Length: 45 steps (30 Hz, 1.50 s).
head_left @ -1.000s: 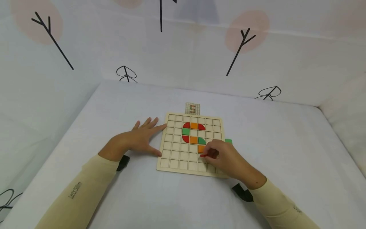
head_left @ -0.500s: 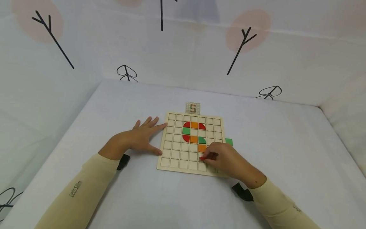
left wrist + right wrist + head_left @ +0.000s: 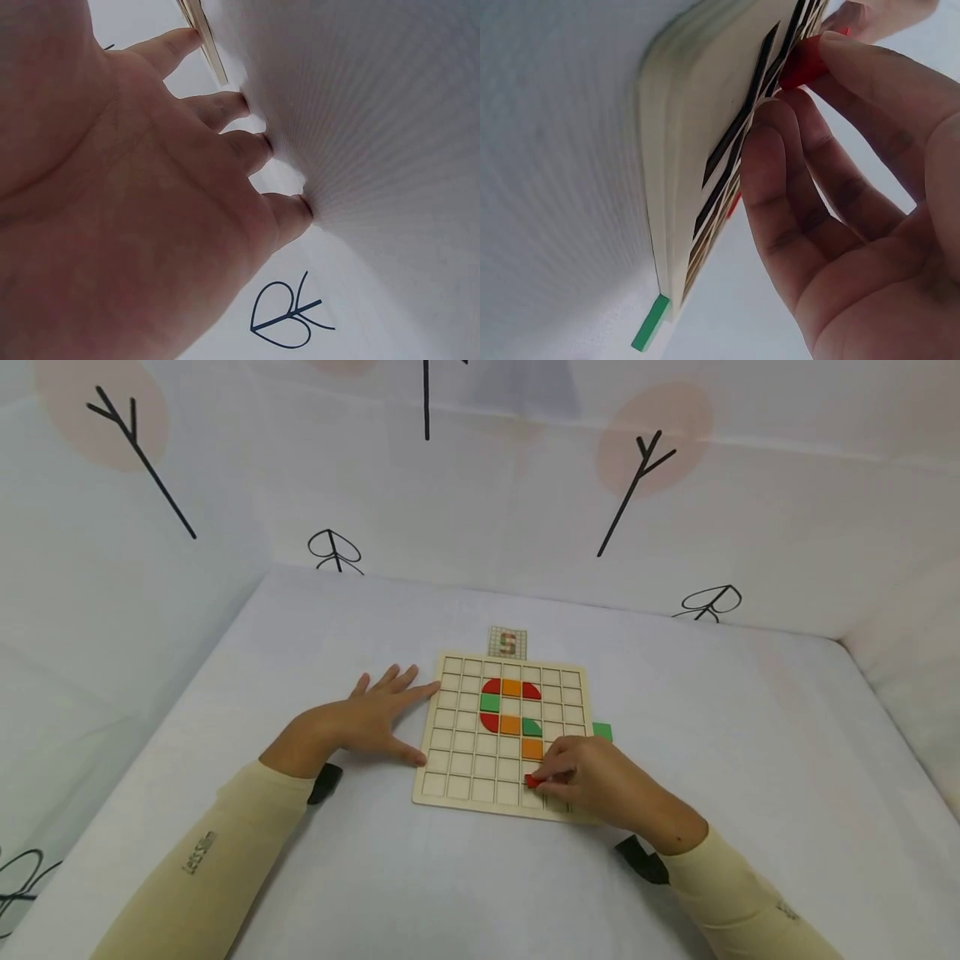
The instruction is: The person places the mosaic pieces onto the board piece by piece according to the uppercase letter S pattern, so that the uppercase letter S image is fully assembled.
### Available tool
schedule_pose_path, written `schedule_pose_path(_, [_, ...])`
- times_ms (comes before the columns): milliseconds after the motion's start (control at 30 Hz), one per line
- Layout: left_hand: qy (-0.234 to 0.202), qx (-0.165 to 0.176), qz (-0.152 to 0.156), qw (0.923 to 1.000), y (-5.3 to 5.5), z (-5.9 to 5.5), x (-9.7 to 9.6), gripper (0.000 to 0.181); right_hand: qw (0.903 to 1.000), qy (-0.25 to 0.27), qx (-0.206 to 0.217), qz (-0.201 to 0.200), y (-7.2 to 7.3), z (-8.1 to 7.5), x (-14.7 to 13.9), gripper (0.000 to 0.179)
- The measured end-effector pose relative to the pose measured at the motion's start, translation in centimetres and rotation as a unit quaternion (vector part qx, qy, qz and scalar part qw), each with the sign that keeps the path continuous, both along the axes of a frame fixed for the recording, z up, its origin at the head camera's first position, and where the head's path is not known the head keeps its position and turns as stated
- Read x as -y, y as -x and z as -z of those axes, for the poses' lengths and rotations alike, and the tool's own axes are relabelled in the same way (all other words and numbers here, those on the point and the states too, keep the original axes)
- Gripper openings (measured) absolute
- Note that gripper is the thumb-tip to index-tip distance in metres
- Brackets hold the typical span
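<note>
A wooden grid board (image 3: 462, 765) lies on the white table, with red, orange and green tiles set in some of its squares. My right hand (image 3: 600, 777) pinches a red tile (image 3: 533, 781) between thumb and fingers, low over the board just below an orange tile (image 3: 532, 748). In the right wrist view the red tile (image 3: 807, 63) sits at the fingertips, right by the grid. My left hand (image 3: 371, 722) lies spread at the board's left edge, with thumb and index fingertip at the rim. The left wrist view shows its other fingertips (image 3: 304, 208) resting on the cloth.
A small pattern card (image 3: 507, 642) showing an S shape lies behind the board's far edge. A green tile (image 3: 602, 732) lies on the table by the board's right edge. White cloth walls with printed drawings rise at the back and sides.
The right hand has moved slightly down toward the board's near edge with the red tile, which now shows more of its face. The left hand stays where it was.
</note>
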<state>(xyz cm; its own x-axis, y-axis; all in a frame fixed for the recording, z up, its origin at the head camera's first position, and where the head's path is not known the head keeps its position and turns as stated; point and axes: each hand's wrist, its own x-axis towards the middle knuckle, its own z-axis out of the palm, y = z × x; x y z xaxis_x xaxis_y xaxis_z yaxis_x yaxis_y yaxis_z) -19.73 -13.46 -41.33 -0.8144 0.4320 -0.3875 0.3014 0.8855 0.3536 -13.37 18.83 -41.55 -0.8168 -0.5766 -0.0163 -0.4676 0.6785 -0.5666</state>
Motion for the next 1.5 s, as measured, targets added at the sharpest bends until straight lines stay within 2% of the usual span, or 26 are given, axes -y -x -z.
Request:
schedule_pose_path(200, [0.001, -0.001, 0.002, 1.0, 0.02, -0.07, -0.04, 0.113, 0.9998, 0.006, -0.017, 0.003, -0.12, 0.07, 0.01, 0.009])
schedule_pose_path(433, [0.001, 0.0, 0.0, 1.0, 0.01, -0.05, -0.02, 0.113, 0.9985, -0.018, -0.046, 0.025, -0.14, 0.32, 0.29, 0.014])
schedule_pose_path(733, [0.002, 0.002, 0.001, 1.0, 0.0, -0.18, -0.07, 0.113, 0.9987, -0.01, -0.045, 0.022, -0.15, 0.33, 0.32, 0.014])
schedule_pose_path(1033, [0.0, 0.004, -0.001, 1.0, 0.01, -0.26, -0.11, 0.112, 0.9963, -0.026, -0.076, 0.032, -0.23, 0.52, 0.44, 0.015])
schedule_pose_path(1500, [0.002, 0.002, -0.001, 1.0, -0.03, -0.27, -0.11, 0.112, 0.9957, -0.038, -0.064, 0.055, -0.11, 0.54, 0.77, 0.013])
